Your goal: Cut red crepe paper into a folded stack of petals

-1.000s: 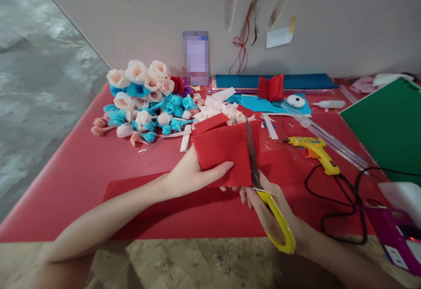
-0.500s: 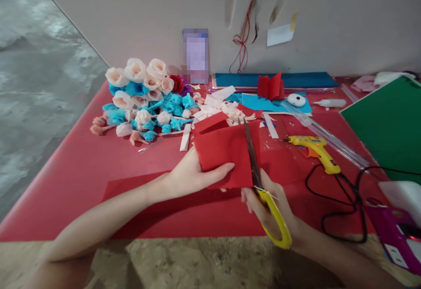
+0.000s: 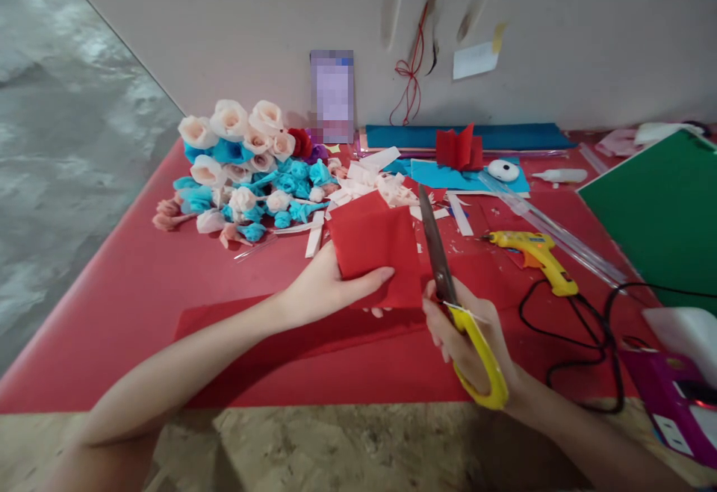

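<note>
Folded red paper [image 3: 381,242] is gripped in my left hand [image 3: 328,287], thumb on top and fingers beneath it. My right hand [image 3: 467,328] is closed round the yellow handles of a pair of scissors [image 3: 437,242]. Their blades are together, pointing away from me, just to the right of the paper and apart from it. A long strip of red crepe paper [image 3: 224,320] lies under my left forearm. Beyond the held paper is a heap of pale paper scraps [image 3: 364,178].
Paper flowers [image 3: 246,163] in white and blue cover the back left. A phone [image 3: 332,96] leans on the wall. To the right lie a yellow glue gun [image 3: 535,253] with a black cord [image 3: 610,350], a green board [image 3: 661,216] and a purple power strip [image 3: 669,395].
The scissors have come away from the red paper, moving right with my right hand. A strip along the paper's right side is no longer there, and the held piece is narrower.
</note>
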A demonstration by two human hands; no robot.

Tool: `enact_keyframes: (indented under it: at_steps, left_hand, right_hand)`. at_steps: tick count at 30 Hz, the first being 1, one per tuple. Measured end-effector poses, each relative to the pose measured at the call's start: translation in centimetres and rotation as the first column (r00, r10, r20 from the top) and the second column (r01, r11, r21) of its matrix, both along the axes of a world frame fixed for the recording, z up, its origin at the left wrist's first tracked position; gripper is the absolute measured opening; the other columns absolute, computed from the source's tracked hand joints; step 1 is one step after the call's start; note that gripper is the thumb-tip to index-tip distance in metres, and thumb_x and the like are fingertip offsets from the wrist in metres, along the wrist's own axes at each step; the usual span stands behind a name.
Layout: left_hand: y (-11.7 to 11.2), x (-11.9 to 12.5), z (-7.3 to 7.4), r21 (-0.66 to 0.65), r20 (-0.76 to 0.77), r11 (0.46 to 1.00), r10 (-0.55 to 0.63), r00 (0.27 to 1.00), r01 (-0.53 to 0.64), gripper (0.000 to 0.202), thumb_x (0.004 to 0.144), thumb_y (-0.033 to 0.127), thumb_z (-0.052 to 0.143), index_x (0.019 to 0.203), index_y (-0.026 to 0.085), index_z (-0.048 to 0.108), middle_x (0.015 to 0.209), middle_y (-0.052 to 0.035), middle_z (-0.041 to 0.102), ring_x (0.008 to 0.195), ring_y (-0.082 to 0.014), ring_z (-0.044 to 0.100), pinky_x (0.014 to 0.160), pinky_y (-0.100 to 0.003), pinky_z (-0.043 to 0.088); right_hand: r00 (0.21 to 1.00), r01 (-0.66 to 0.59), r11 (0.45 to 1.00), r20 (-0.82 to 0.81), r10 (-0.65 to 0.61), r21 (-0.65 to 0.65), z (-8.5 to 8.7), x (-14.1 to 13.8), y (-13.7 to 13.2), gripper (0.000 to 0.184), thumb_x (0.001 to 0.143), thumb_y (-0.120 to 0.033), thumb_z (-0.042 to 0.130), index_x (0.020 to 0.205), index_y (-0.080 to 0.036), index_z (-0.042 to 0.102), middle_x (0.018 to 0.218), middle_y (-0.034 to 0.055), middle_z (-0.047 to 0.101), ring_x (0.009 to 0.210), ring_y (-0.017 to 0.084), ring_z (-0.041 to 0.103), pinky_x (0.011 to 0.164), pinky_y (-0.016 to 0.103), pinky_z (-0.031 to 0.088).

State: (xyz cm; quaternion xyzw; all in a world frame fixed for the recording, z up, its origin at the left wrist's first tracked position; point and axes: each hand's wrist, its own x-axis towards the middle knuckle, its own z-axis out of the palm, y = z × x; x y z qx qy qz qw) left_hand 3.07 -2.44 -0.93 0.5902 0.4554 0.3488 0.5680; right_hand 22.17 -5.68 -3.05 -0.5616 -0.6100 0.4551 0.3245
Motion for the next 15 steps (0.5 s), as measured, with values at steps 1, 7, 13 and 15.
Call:
enact_keyframes:
  at_steps: [1,7,13,15]
  left_hand:
    - [0.0,-0.1,-0.1,-0.008,0.004,1.0,0.009,1.0,-0.009,0.02,0.08,0.034,0.059,0.073,0.015,0.06,0.06,-0.0016,0.067,0.051,-0.0144,0.064,0.052,-0.022,0.055]
    - [0.3,-0.2,-0.3,-0.016,-0.035,0.987,0.162,0.986,-0.163,0.034,0.071,0.043,0.067,0.088,0.014,0.062,0.067,-0.0044,0.069,0.072,-0.0215,0.068,0.061,-0.026,0.057]
    - [0.2,0.0,-0.3,0.012,-0.022,0.989,0.148,0.989,-0.148,0.029,0.072,0.035,0.066,0.093,0.014,0.063,0.091,-0.0062,0.071,0.084,-0.0221,0.067,0.069,-0.027,0.057]
    - [0.1,0.1,-0.5,0.011,-0.013,0.997,0.072,0.997,-0.072,0.024,0.073,0.03,0.066,0.092,0.015,0.064,0.092,-0.0056,0.071,0.083,-0.021,0.067,0.07,-0.027,0.057]
  right_hand:
    - [0.997,0.019,0.998,-0.076,-0.023,-0.052,0.0,0.1,0.2,0.022,0.082,-0.043,0.049,0.081,-0.021,0.047,0.045,-0.0074,0.045,0.03,0.007,0.039,0.032,0.019,0.031]
    - [0.92,-0.131,0.974,-0.39,0.051,-0.182,-0.2,0.8,1.9,0.021,0.075,-0.029,0.053,0.094,-0.022,0.047,0.075,0.0009,0.062,0.064,0.014,0.062,0.057,0.024,0.05]
    - [0.925,-0.097,0.986,-0.377,0.039,-0.135,0.9,0.9,2.5,0.018,0.075,-0.029,0.051,0.09,-0.023,0.044,0.066,-0.0043,0.051,0.048,0.008,0.048,0.043,0.021,0.042]
    - [0.948,-0.079,0.992,-0.316,0.043,-0.102,1.5,0.8,2.5,0.022,0.072,-0.028,0.056,0.09,-0.024,0.044,0.069,-0.0045,0.051,0.05,0.007,0.047,0.046,0.021,0.043]
